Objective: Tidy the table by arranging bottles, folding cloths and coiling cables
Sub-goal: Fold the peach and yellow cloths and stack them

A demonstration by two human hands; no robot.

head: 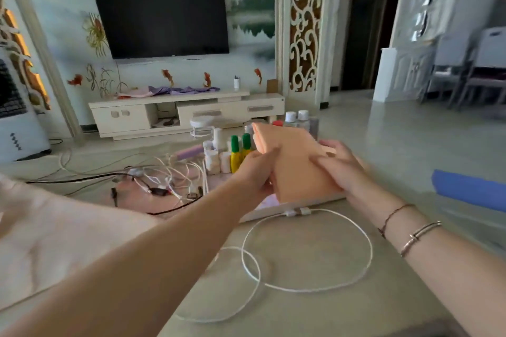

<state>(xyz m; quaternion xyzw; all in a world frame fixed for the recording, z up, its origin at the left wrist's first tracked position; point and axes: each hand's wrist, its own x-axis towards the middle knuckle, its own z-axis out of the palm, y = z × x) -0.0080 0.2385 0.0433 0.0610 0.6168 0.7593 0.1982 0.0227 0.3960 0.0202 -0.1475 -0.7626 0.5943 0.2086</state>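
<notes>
While both hands hold it: the cloth (294, 161) hangs folded above the table (315, 309), in front of the bottles (241, 153).
Left hand (256, 169): fingers curled round the cloth's left edge.
Right hand (341, 165): straight fingers pressed flat on its right face.
Long axis: tilted, top corner up-left.
Nearer hand: both on it; probable next fold closes right to left.
Cable (306, 249): loose loops nearer the person, uncoiled.

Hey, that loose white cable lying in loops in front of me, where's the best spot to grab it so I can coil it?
Probably pinch the white cable near its plug end by the table's far edge, coming from above. That end is free and straight, while the rest lies flat in two overlapping loops that can then be gathered. Both hands are now on the orange cloth.
</notes>
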